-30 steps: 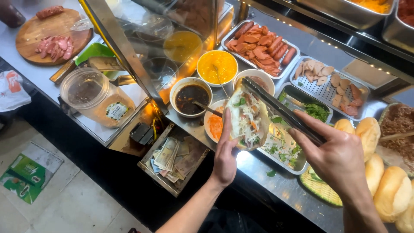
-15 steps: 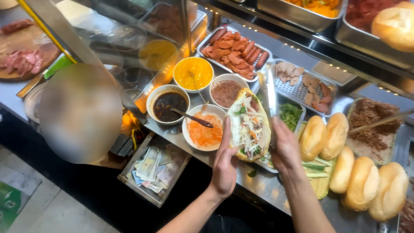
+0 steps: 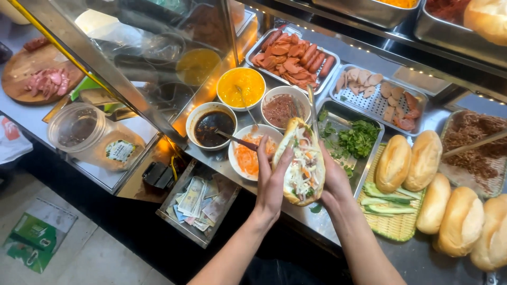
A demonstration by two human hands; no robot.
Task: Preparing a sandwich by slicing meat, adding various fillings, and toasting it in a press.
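While bowls (image 3: 252,152) crowd its left edge, left hand (image 3: 273,182) and right hand (image 3: 332,179) clasp the filled sandwich (image 3: 302,163).

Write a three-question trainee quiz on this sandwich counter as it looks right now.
1. True or false: both hands cup the filled sandwich.
2. Which bowl has a spoon resting in it: A the dark sauce bowl, B the reddish-brown paste bowl, C neither?
3. Fill in: the plain bread rolls lie to the ____ of the sandwich in the picture.

Key: 1 true: left hand and right hand close around it. 2 A. 3 right.
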